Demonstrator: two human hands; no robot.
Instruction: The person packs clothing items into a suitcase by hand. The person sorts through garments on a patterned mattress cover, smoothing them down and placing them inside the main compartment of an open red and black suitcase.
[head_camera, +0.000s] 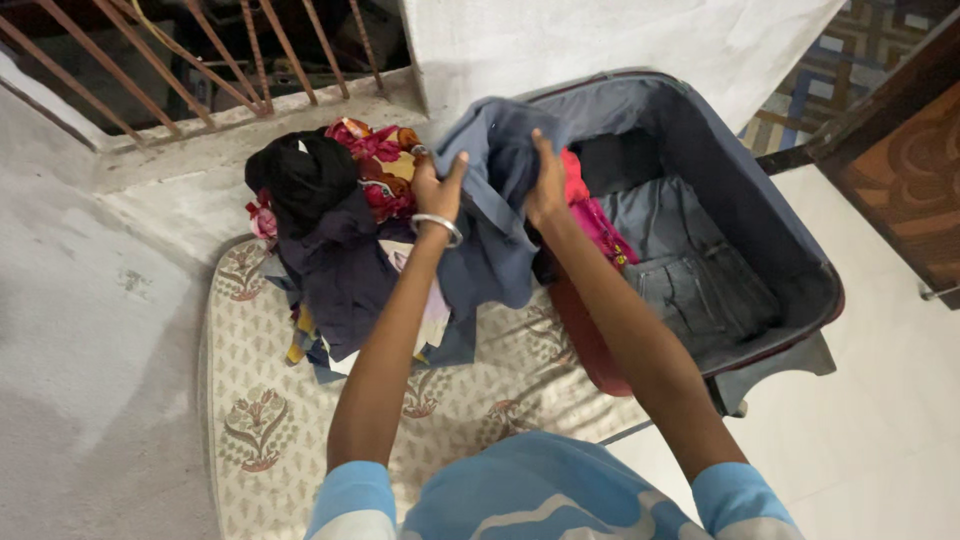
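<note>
Both hands, left hand (437, 190) and right hand (547, 180), have fingers closed on a grey-blue garment (495, 225) held above the clothes pile (330, 225); folding looks underway, needing the open suitcase (720, 250) beside it.

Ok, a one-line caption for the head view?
Both hands hold up a blue garment between clothes pile and open suitcase.

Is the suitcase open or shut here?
Open. The suitcase has its lid thrown back, so the grey lining and a pink garment inside show. Both hands hold a blue-grey garment beside it.
</note>
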